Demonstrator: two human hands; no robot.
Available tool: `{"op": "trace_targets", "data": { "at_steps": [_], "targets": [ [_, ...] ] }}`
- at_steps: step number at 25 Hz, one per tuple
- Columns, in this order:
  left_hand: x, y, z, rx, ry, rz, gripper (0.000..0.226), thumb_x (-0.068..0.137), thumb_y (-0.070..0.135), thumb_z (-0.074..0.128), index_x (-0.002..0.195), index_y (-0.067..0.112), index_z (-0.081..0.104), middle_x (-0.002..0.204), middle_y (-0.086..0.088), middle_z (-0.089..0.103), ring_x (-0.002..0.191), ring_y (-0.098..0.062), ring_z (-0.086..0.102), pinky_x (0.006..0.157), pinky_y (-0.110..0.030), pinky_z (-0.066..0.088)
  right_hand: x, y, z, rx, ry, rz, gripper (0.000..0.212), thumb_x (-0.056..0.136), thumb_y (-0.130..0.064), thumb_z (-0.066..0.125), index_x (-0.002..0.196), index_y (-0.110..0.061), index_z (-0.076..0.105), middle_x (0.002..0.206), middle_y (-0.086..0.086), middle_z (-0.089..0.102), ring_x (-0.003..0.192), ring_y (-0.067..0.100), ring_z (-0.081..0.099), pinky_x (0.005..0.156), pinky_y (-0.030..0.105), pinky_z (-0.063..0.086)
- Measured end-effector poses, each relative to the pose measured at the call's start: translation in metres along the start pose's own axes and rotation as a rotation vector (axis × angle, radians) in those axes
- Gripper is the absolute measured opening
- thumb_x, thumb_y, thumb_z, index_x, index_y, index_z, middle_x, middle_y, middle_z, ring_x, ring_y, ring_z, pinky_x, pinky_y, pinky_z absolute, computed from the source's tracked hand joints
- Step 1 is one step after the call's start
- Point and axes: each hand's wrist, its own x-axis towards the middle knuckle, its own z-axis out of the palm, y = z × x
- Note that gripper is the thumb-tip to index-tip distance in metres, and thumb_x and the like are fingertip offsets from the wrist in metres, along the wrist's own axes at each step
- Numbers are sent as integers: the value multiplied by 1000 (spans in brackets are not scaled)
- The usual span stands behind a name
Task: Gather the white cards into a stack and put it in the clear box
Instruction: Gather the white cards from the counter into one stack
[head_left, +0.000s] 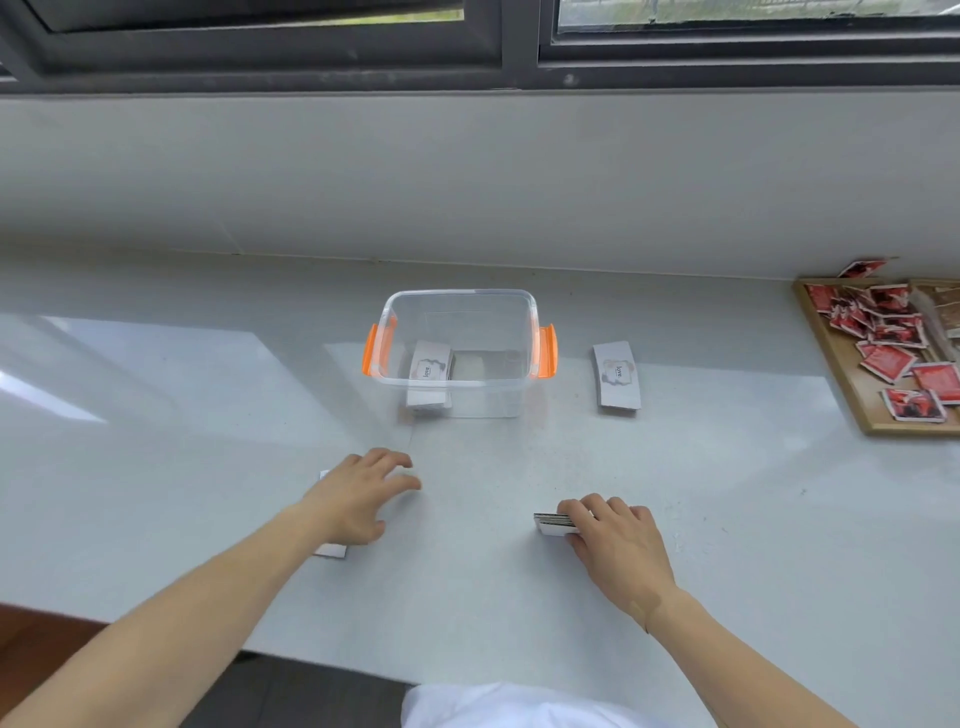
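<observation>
- My left hand (358, 499) is palm-down on the white counter (208, 415), fingers spread and a bit curled, resting over a white card pile (332, 550). Only two corners of it poke out, one behind my hand and one near my wrist, so I can't tell how thick it is or whether I've actually got a grip on it.
- My right hand (618, 540) is closed around a stack of cards (555, 524), thumb on the near side, fingers curled over the top. The stack sticks out to the left of my fingers, and you can see the layered edges. It sits low at the counter; can't say if it's touching.
- The clear box (460, 353) with orange side handles (372, 351) sits open further back, roughly between my hands. Its lid isn't on.
- Inside the box there's already a card bundle (428, 371) leaning at the left side, printed "love" with a little frame design. There's something pale next to it on the bottom, too hazy through the plastic to call.
- Another loose card pile (617, 376) with the same print lies flat on the counter just right of the box, well apart from both hands.
- Far right there's a wooden tray (852, 395) full of red packets (888, 361), one packet lying just beyond it.
</observation>
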Motion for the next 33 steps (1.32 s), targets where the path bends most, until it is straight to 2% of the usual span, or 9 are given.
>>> {"op": "trace_targets", "data": {
  "at_steps": [4,6,12,16,18,21,27,30,33],
  "targets": [
    [-25,-44,2,224,-141,16,89,71,12,54,144,45,17,160,5,7,145,-26,12,110,-38,31,1,2,-1,-1,3,5,23,92,-26,58,114,-31,57,107,-9,64,96,23,60,95,45,39],
    [-30,-52,8,251,-156,18,86,76,12,59,142,45,16,161,5,7,146,-25,12,110,-36,31,1,2,-1,-13,-9,7,23,94,-27,55,116,-32,55,110,-10,63,100,22,59,99,44,36],
    [-25,-57,11,316,-146,-13,75,75,41,78,134,28,34,153,4,23,143,-24,18,106,-34,34,2,4,-2,7,-24,0,27,96,-28,48,123,-35,50,124,-14,56,123,18,48,102,40,32],
    [-19,-53,5,295,-126,-52,65,82,55,66,127,18,38,126,2,50,126,-21,41,100,-34,38,1,1,-3,-29,-59,2,38,96,-30,48,133,-34,43,144,-12,44,145,23,25,110,43,27],
    [-16,-43,1,194,-107,-91,43,93,44,58,123,19,39,119,2,52,114,-22,46,90,-34,42,-1,0,-5,-30,-73,1,46,92,-32,55,137,-32,43,152,-7,39,147,27,19,113,48,26],
    [-4,-17,-9,-181,18,-169,17,97,16,48,108,25,40,111,5,52,105,-22,48,76,-35,43,-2,1,-4,-52,-105,-4,58,92,-39,53,145,-35,29,158,-8,26,149,27,9,116,47,19],
    [33,70,-23,-542,307,-136,24,96,5,45,114,20,50,112,0,55,103,-23,53,80,-46,49,-7,1,0,-42,-80,4,72,92,-37,48,151,-39,6,161,-9,18,150,25,7,117,45,18],
    [50,110,-26,-631,324,-91,24,95,5,45,113,16,55,113,-5,56,103,-27,55,83,-47,48,-7,1,0,-53,-84,8,81,90,-37,51,151,-38,-2,164,-6,8,150,26,7,117,46,20],
    [61,141,-26,-712,292,7,33,94,-2,43,117,13,60,113,-11,58,108,-28,54,93,-42,44,-7,0,-2,-67,-61,7,86,84,-37,62,153,-35,10,164,-1,11,148,31,16,114,49,28]
  ]
}}
